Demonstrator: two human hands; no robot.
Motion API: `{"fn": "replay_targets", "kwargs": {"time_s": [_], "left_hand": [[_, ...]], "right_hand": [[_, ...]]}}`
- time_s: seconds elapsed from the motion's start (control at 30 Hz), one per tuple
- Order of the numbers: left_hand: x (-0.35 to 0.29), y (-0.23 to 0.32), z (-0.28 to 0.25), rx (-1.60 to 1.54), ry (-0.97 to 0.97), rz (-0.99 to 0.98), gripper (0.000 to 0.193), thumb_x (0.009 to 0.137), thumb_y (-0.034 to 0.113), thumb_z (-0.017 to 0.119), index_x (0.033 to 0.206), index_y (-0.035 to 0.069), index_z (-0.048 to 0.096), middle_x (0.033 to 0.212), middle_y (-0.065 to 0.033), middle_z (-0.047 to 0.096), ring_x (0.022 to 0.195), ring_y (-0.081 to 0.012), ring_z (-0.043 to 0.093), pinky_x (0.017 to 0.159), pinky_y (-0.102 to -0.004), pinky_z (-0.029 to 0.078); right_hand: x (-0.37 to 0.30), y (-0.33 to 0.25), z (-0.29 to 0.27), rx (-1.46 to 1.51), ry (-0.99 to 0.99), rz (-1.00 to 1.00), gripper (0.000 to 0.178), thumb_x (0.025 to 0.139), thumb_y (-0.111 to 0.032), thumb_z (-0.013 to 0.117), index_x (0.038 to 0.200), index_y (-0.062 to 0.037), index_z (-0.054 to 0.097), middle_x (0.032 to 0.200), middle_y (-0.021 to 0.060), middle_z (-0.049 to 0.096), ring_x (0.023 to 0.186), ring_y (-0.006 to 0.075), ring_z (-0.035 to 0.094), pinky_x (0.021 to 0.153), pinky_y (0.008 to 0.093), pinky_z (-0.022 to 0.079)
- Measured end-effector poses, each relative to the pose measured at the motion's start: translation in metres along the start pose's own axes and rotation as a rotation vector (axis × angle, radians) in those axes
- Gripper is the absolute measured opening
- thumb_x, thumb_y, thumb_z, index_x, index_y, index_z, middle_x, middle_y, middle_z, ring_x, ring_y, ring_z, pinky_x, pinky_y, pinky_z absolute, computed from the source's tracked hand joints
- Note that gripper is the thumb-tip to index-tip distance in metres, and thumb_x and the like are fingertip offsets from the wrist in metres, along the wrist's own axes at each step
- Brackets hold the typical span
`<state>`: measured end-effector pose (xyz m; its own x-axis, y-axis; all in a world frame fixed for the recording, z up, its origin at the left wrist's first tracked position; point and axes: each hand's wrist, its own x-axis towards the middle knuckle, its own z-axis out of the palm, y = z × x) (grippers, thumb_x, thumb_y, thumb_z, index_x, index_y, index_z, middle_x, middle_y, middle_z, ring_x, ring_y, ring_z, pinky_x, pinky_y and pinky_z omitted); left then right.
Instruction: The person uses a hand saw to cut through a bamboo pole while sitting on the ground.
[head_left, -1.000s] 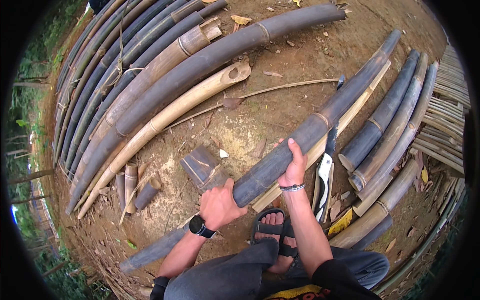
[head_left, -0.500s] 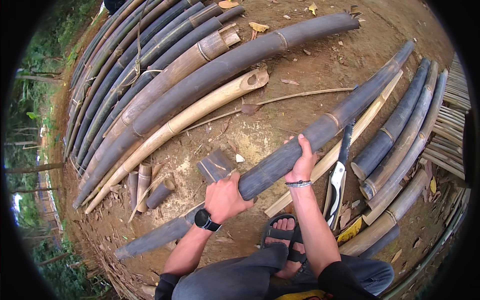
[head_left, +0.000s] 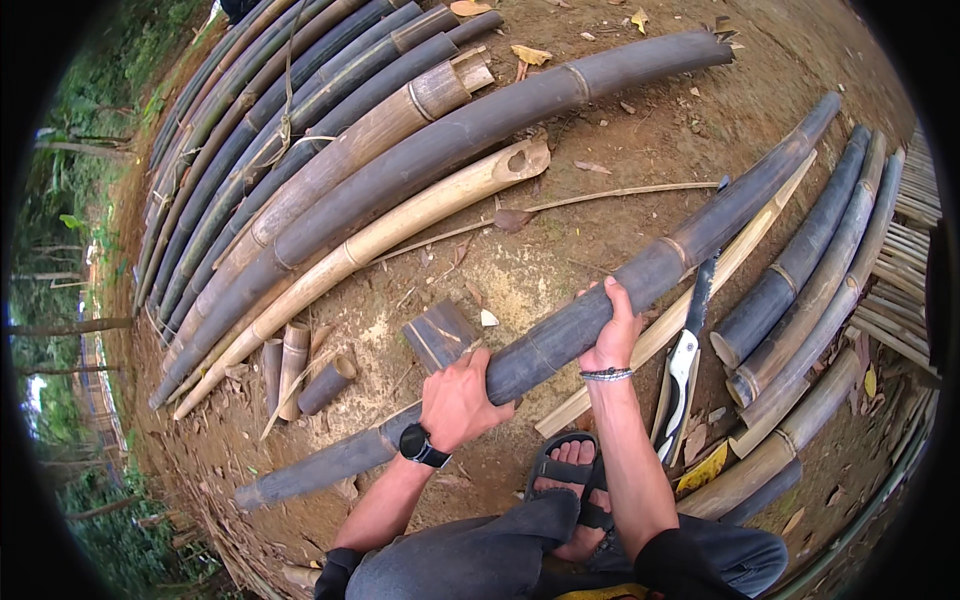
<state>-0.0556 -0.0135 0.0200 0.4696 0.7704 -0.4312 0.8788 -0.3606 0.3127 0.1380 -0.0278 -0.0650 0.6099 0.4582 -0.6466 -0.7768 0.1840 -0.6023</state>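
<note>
A long dark bamboo pole slants from the lower left to the upper right in front of me. My left hand, with a watch at its wrist, is wrapped over the pole's lower part. Farther up, my right hand grips the pole from below and the right, its thumb along the upper side. A folding saw with a white and black handle lies to the right of my right forearm, its dark blade extended. Beside it lies a pale split bamboo strip. A short dark bamboo piece sits just beyond my left hand.
A pile of long bamboo poles fills the far left, a pale pole nearest. Short bamboo offcuts stand and lie at the left. Several cut poles lie at the right. My sandalled foot is under the pole.
The whole view has shifted slightly, with things now a little farther right. Both hands keep their hold on the bamboo pole, which lies almost as before.
</note>
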Motion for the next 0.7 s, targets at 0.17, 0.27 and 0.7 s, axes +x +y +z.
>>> {"fn": "replay_targets", "kwargs": {"time_s": [0.17, 0.27, 0.7], "left_hand": [[0.012, 0.017, 0.016, -0.008, 0.120, 0.046, 0.069, 0.069, 0.036, 0.082, 0.123, 0.002, 0.056, 0.109, -0.0212, 0.069, 0.099, -0.0388, 0.069, 0.083, -0.0463, 0.056], [0.017, 0.019, 0.020, 0.017, 0.077, -0.036, 0.065, 0.069, 0.031, 0.081, 0.123, 0.002, 0.058, 0.108, -0.0200, 0.070, 0.098, -0.0385, 0.069, 0.083, -0.0467, 0.056], [0.023, 0.024, 0.029, 0.122, 0.210, -0.009, 0.060, 0.067, 0.030, 0.082, 0.116, 0.003, 0.060, 0.101, -0.0180, 0.070, 0.089, -0.0367, 0.071, 0.075, -0.0458, 0.058]], "right_hand": [[0.006, 0.008, -0.003, 0.010, 0.000, 0.009, 0.027, 0.088, -0.019, 0.071, 0.102, -0.0004, 0.058, 0.088, 0.0107, 0.065, 0.077, 0.0238, 0.067, 0.070, 0.0384, 0.056], [0.000, 0.012, 0.000, -0.004, 0.007, -0.014, 0.027, 0.088, -0.018, 0.072, 0.102, 0.0000, 0.058, 0.087, 0.0112, 0.065, 0.076, 0.0236, 0.067, 0.068, 0.0382, 0.056], [0.024, 0.025, -0.010, -0.082, 0.050, -0.091, 0.030, 0.087, -0.018, 0.075, 0.105, 0.0001, 0.058, 0.088, 0.0107, 0.065, 0.073, 0.0228, 0.067, 0.066, 0.0380, 0.057]]}}
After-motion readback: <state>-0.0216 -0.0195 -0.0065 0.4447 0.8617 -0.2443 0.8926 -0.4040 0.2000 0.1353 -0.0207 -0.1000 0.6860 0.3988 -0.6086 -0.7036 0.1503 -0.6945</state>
